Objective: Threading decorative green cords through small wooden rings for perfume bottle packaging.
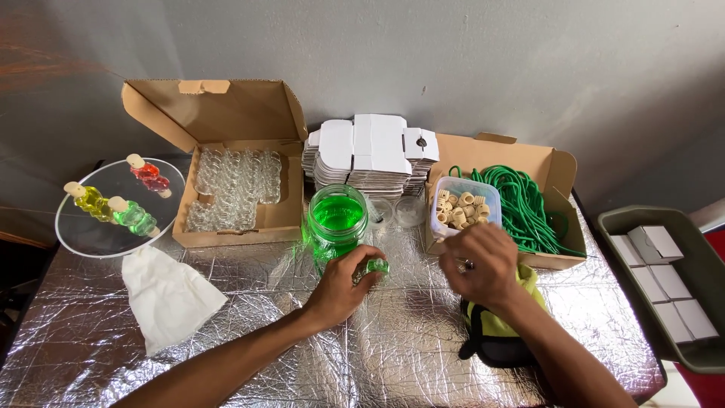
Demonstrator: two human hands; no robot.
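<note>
My left hand (341, 289) grips a small glass bottle (374, 267) holding green liquid, just in front of a glass jar of green liquid (337, 219). My right hand (483, 264) hovers to the right, fingers curled with a ring showing, close to a clear tub of pale corks (462, 208); whether it pinches a cork is hidden. Under my right forearm lies a yellow-green and black pouch (495, 332).
An open cardboard box of empty small glass bottles (234, 189), a stack of flat white cartons (371, 155), a box of green cord (522, 205), a round clear plate (91, 234) with three filled bottles, a white cloth (170, 296), a grey tray (702, 264) of white boxes.
</note>
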